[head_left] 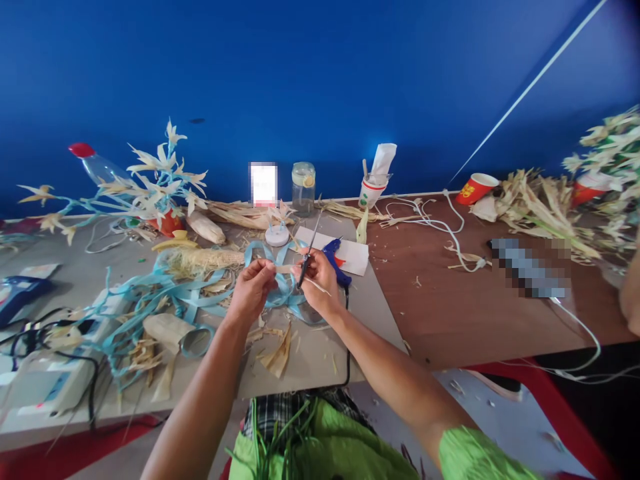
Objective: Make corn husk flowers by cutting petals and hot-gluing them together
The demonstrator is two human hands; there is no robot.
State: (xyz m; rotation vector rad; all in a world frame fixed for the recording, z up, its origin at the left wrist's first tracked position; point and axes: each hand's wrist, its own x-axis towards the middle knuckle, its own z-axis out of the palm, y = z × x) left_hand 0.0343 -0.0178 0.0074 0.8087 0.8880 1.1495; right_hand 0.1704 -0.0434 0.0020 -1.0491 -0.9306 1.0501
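Observation:
My left hand [256,283] is closed in a pinch on one end of a short pale strip of corn husk [285,269]. The other end of the strip meets the fingers of my right hand [319,277]. A pair of scissors [306,263] with dark handles is held in that right hand, the thin blades pointing up and away. Light blue ribbon [270,255] lies in loops beneath and behind both hands. Just beyond my right hand rests a blue glue gun [336,263] on a piece of white card [356,257].
Husk flowers [160,163] on blue stems stand back left, near a tilted bottle [100,167]. Along the wall are a glass jar [303,190] and a white cup [373,193]. A white power strip [55,387] with black cables lies front left. Another person's arm [633,293] shows far right.

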